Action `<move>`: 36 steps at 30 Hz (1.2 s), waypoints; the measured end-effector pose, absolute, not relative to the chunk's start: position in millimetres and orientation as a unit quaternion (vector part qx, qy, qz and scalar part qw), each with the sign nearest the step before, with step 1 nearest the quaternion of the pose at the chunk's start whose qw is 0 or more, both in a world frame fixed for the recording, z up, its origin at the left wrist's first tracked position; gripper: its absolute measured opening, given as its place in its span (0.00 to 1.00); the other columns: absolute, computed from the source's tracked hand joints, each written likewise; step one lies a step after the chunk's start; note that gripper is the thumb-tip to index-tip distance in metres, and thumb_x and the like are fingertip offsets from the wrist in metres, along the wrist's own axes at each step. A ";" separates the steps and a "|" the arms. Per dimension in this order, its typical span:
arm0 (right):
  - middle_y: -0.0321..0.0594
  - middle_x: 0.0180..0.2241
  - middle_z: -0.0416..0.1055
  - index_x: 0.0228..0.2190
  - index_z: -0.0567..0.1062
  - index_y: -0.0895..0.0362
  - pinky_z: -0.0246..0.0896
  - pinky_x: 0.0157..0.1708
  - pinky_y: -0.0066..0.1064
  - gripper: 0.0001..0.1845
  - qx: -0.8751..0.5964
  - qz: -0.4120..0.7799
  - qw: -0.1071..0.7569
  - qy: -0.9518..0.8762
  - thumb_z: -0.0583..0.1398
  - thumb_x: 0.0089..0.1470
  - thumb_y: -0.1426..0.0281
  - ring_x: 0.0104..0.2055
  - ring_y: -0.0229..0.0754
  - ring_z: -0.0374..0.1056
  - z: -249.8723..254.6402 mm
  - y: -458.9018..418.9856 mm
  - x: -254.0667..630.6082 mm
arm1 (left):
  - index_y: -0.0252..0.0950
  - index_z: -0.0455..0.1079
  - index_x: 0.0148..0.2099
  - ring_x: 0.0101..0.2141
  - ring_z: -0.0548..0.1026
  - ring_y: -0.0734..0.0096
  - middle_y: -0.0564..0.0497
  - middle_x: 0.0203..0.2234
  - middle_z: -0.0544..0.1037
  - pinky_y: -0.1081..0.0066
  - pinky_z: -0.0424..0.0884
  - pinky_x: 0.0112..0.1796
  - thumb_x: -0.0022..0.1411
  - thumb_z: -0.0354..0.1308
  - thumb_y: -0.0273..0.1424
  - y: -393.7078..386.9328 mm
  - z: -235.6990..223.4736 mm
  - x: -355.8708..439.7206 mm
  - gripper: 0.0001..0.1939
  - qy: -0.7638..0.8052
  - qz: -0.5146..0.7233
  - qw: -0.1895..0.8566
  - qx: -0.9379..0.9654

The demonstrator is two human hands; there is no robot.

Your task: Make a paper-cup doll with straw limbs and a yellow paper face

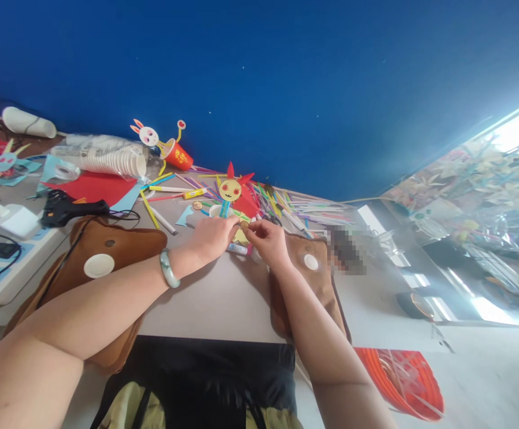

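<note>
A paper-cup figure [230,190] with a yellow face and red pointed ears stands just behind my hands on the table. My left hand [210,239], with a jade-coloured bangle on its wrist, is closed in front of the figure's white cup; what its fingertips pinch is hidden. Close beside them, my right hand [268,241] pinches a small round disc [244,226] between thumb and finger. Under the hands lie a yellow paper piece [241,237] and a pale marker [238,248].
Coloured sticks [304,205] lie scattered along the blue wall. A red cup figure [179,156] and stacked paper cups [107,156] stand at the back left. A black glue gun [69,207] rests near a power strip [6,259]. Brown cushions [129,244] lie under my forearms.
</note>
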State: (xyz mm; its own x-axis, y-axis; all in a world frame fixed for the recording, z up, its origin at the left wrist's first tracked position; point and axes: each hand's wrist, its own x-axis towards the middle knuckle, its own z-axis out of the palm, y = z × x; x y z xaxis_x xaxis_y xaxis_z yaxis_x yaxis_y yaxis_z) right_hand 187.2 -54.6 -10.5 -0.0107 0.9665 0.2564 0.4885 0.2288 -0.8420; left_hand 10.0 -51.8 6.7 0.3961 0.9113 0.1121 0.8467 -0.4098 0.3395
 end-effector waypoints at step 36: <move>0.36 0.23 0.71 0.26 0.75 0.57 0.53 0.23 0.28 0.17 -0.558 0.273 0.438 -0.650 0.65 0.49 0.55 0.22 0.33 0.56 -11.2 -55.1 184.3 | 0.38 0.70 0.49 0.34 0.79 0.57 0.45 0.32 0.78 0.65 0.67 0.34 0.74 0.40 0.39 -55.0 7.5 10.9 0.19 0.525 0.123 0.111 0.835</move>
State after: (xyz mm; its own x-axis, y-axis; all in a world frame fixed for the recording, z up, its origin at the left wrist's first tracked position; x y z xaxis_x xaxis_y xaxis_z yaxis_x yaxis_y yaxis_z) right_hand 184.3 -55.1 -11.2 0.0050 0.9644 0.2643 0.4859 0.2287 -0.8436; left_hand 10.9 -55.0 7.5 0.4190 0.9036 0.0890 0.8490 -0.4246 0.3145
